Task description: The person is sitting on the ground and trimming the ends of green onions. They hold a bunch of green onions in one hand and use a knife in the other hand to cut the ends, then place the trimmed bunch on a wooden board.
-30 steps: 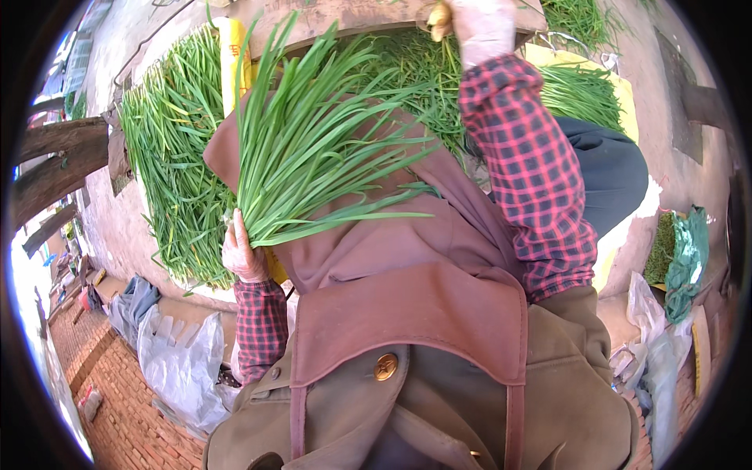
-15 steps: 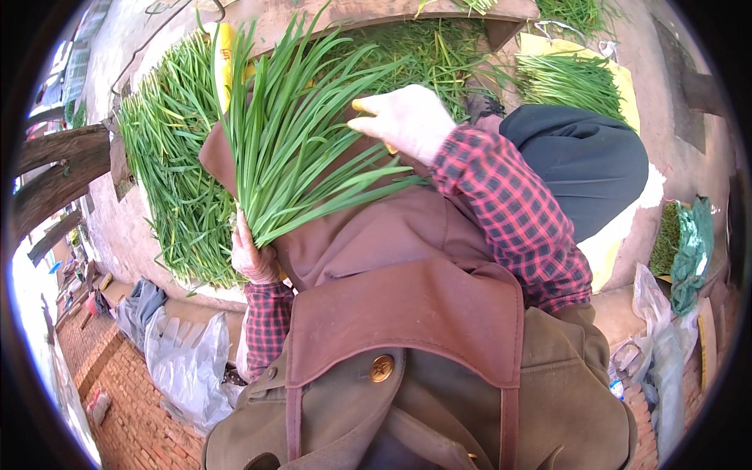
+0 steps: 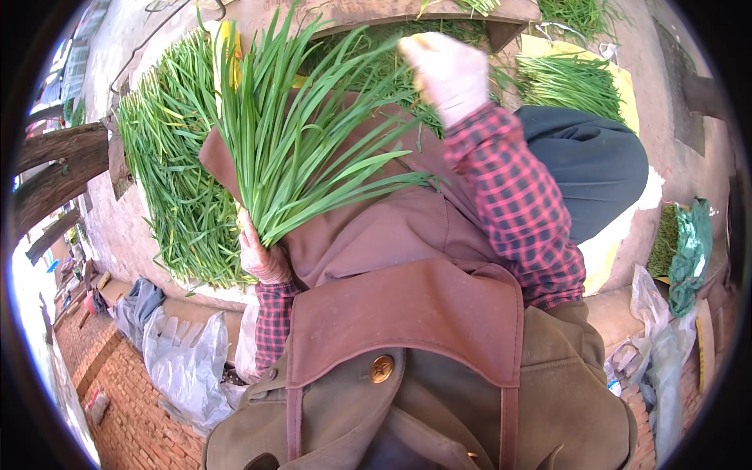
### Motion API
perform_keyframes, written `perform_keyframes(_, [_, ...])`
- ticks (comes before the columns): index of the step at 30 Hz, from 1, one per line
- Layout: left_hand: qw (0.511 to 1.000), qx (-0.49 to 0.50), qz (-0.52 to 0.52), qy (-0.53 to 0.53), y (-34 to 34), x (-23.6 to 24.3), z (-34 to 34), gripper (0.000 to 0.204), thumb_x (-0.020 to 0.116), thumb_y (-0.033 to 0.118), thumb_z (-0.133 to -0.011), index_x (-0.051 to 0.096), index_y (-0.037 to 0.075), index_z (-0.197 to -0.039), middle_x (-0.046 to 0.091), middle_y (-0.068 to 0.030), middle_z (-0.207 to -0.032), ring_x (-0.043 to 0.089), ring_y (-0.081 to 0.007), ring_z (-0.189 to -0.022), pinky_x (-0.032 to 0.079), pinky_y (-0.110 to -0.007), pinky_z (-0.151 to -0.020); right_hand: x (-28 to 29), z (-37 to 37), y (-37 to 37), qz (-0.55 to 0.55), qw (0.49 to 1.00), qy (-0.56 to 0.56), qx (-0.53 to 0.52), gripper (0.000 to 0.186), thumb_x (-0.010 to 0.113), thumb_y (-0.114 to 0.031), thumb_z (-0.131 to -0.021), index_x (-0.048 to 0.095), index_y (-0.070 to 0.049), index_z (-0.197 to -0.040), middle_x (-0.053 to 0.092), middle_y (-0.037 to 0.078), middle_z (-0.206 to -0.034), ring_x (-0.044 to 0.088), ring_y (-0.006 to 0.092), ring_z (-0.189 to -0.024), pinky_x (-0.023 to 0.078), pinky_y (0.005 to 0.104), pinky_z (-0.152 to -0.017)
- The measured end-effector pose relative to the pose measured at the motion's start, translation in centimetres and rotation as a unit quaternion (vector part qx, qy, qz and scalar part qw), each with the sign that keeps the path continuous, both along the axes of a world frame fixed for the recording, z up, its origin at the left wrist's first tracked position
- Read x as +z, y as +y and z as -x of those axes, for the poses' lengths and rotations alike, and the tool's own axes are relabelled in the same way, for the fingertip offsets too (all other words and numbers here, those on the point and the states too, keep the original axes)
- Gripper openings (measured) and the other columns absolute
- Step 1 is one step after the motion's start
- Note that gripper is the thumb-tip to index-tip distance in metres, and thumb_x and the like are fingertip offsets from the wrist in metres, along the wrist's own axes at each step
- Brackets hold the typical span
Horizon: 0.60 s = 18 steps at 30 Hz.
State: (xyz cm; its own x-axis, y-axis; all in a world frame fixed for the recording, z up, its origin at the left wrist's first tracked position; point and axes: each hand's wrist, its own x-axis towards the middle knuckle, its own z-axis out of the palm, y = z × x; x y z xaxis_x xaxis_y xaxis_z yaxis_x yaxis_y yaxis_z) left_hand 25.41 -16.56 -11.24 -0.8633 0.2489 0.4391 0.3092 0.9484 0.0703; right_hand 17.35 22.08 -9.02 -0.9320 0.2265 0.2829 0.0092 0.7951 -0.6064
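My left hand is closed round the lower end of a bunch of green garlic chives, whose long flat leaves fan upward over my brown apron. Up at the right side of the fan, my right hand is closed, somewhat blurred, its fingertips pinching the tip of a long chive leaf stretched out from the bunch. A large heap of chives lies just left of the bunch, with a yellow strip at its upper end.
A wooden bench stands ahead, with loose leaves around it. At the upper right, a chive pile rests on a yellow sheet. Clear plastic bags lie at lower left; a green bag sits at right. Wooden legs stand far left.
My right hand has risen away from me and slightly right, its parted fingers now closed on a leaf tip. My left hand and the bunch have shifted only slightly.
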Motion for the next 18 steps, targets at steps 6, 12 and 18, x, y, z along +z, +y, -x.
perform_keyframes(6, [0.998, -0.022, -0.063, -0.020, 0.0, -0.7, -0.2, 0.059, 0.063, -0.006, -0.078, 0.048, 0.003, -0.134, 0.060, -0.0176, -0.123, 0.064, -0.0345, -0.099, 0.052, -0.037, -0.080, -6.3, -1.1, 3.9, 0.011, 0.971, -0.237, -0.017, 0.043, 0.054, -0.038, -0.090, 0.059, -0.013, -0.126, 0.065, 0.016, -0.115, 0.061, 0.0306, -0.106, 0.048, 0.0389, -0.093])
perform_keyframes(12, [0.993, -0.060, -0.105, 0.006, 0.0, -1.6, -0.2, 0.060, 0.060, -0.012, -0.078, 0.047, 0.001, -0.135, 0.059, -0.0163, -0.127, 0.064, -0.0300, -0.103, 0.051, -0.034, -0.085, -7.9, 0.3, 1.3, 0.323, 0.892, -0.317, 0.009, 0.063, 0.056, -0.063, -0.083, 0.070, -0.005, -0.104, 0.071, 0.012, -0.091, 0.066, 0.0269, -0.090, 0.050, 0.0362, -0.084])
perform_keyframes(18, [0.994, -0.056, -0.093, -0.010, -0.1, -1.4, -0.5, 0.057, 0.060, -0.011, -0.081, 0.043, 0.000, -0.134, 0.058, -0.0211, -0.126, 0.061, -0.0366, -0.108, 0.050, -0.039, -0.090, -9.2, 2.1, -1.7, 0.396, 0.850, -0.334, 0.096, 0.066, 0.056, -0.062, -0.085, 0.068, 0.002, -0.099, 0.070, 0.011, -0.083, 0.068, 0.0217, -0.070, 0.055, 0.0321, -0.067])
